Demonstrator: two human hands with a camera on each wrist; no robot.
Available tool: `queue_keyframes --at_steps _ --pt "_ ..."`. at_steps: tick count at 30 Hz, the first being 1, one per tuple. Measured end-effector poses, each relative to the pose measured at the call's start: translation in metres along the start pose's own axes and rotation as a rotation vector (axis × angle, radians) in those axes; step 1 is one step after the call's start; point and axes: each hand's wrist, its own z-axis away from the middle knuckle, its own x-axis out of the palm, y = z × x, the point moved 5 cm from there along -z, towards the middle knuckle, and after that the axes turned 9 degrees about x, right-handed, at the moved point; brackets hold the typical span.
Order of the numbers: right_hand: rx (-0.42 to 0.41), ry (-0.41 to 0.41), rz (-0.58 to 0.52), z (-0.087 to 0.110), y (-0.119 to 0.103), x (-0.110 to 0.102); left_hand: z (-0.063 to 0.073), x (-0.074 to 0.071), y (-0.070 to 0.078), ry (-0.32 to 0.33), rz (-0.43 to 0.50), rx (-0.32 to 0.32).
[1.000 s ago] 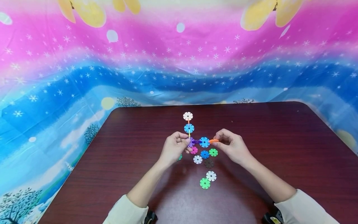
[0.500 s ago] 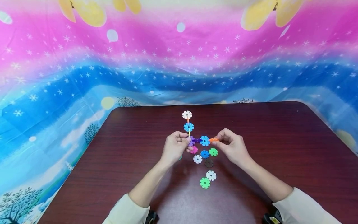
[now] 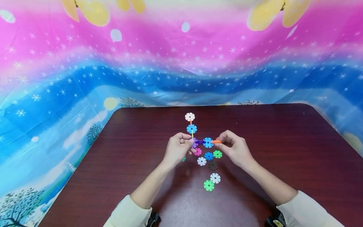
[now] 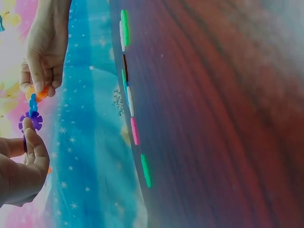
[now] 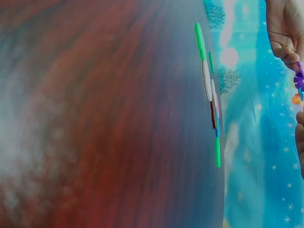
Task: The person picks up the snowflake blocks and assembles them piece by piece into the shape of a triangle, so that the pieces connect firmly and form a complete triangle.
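My left hand (image 3: 177, 149) pinches a light purple snowflake disc (image 3: 195, 144), partly hidden behind the thumb. A slotted yellow disc (image 3: 192, 135), edge-on, rises from it to a blue disc (image 3: 191, 128), then an edge-on orange disc and a white disc (image 3: 190, 116) at the top. Sideways runs a dark purple disc (image 3: 201, 142), also seen flat in the left wrist view, leading to a second blue disc (image 3: 208, 142). My right hand (image 3: 237, 148) pinches an orange disc (image 3: 216, 142) whose edge is at that blue disc. The whole chain is held above the table.
Several loose discs lie flat on the dark red table (image 3: 141, 132) below the hands: a pink disc (image 3: 197, 152), a blue one, a brown disc (image 3: 212, 165), white and green ones. A green disc (image 3: 183, 159) is half hidden by the left wrist. A patterned cloth (image 3: 181, 63) hangs behind.
Both hands stay nearly in place, still holding the chain and the orange disc. The chain has risen very slightly, and the camera view has shifted a little.
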Motion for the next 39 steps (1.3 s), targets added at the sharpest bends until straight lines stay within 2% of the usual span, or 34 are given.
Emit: queue_keyframes --at_steps 3,8,14,19,27,30,35,39 --pt "0.02 -0.03 -0.022 0.0 0.0 -0.001 0.0 0.0 0.001 0.0 0.001 -0.019" --pt "0.074 -0.101 -0.047 -0.002 0.006 -0.001 -0.001 -0.001 0.001 0.015 0.003 -0.009" --pt "0.14 -0.206 -0.02 -0.007 0.018 0.001 -0.003 -0.006 -0.001 0.047 0.004 -0.003" --pt "0.17 -0.281 0.123 -0.011 0.025 0.003 -0.003 -0.01 0.0 0.068 -0.008 -0.011" --pt "0.216 -0.443 0.436 -0.014 0.042 0.019 -0.001 -0.015 0.002 0.097 0.013 -0.022" --pt "0.225 -0.479 0.538 -0.014 0.047 0.023 -0.001 -0.016 0.002 0.101 0.018 -0.015" --pt "0.246 -0.496 0.614 -0.014 0.05 0.026 -0.001 -0.016 0.002 0.099 0.019 -0.008" --pt "0.228 -0.493 0.635 -0.015 0.052 0.027 -0.001 -0.015 0.002 0.095 0.025 -0.011"
